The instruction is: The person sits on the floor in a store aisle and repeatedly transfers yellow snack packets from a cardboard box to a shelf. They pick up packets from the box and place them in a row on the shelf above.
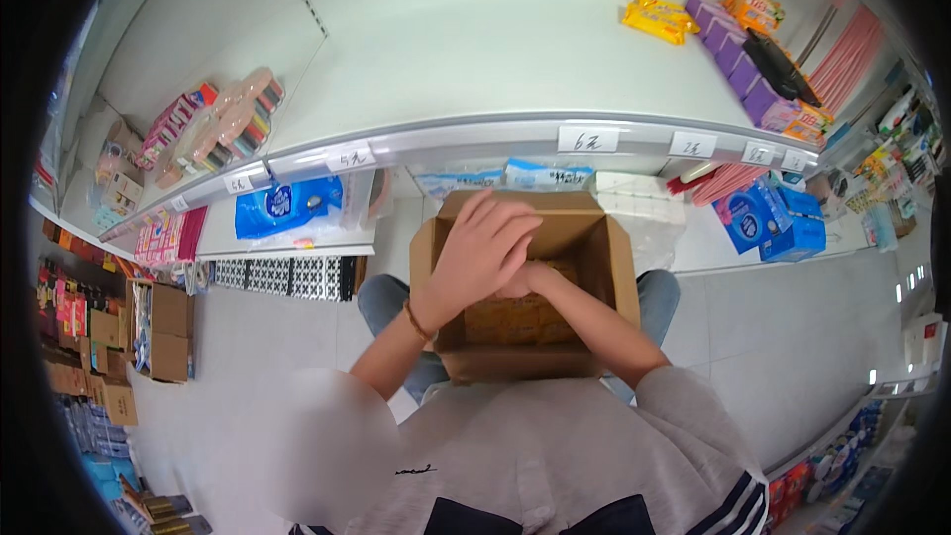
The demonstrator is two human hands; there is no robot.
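Observation:
An open cardboard box (622, 267) stands between the person's knees, with yellow-orange packs (490, 323) lying in its bottom. My left hand (487, 249), with a bracelet on the wrist, is raised over the box's left part, palm side down, fingers together and pointing up and right; no object shows in it. My right hand (524, 279) is over the inside of the box, partly behind the left hand, and its fingers are hidden. Whether it holds anything cannot be seen. On the shelf above, a yellow pack (660, 18) lies beside a row of purple boxes (732, 56).
The white shelf (461, 67) crosses in front, with price tags along its edge. Below it are blue packs (278, 206), white tissue packs (639, 200) and blue boxes (795, 227). Colourful goods (230, 119) sit at the shelf's left. Another carton (167, 334) stands on the floor at left.

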